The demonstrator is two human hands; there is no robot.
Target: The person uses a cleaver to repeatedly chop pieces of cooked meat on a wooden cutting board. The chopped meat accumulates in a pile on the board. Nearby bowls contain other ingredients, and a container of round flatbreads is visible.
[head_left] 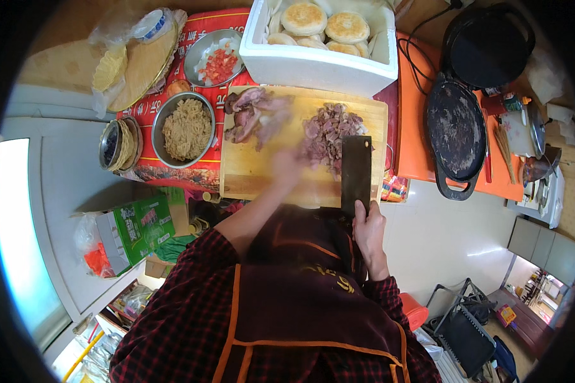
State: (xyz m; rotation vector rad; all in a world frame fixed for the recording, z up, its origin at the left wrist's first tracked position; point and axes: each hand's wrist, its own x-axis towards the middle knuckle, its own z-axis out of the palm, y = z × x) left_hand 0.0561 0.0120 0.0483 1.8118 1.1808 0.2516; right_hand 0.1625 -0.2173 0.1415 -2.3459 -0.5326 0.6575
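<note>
My right hand grips the handle of a cleaver, whose broad blade lies over the right part of a wooden cutting board. Chopped meat is heaped at the blade's left side. My left hand is blurred over the middle of the board, left of the heap; whether its fingers hold anything cannot be made out. Larger pieces of meat lie at the board's upper left, partly blurred.
Left of the board stand a metal bowl of shredded food and a bowl of chopped red and white pieces. Behind it is a foam box of round flatbreads. An open electric griddle sits at right on an orange surface.
</note>
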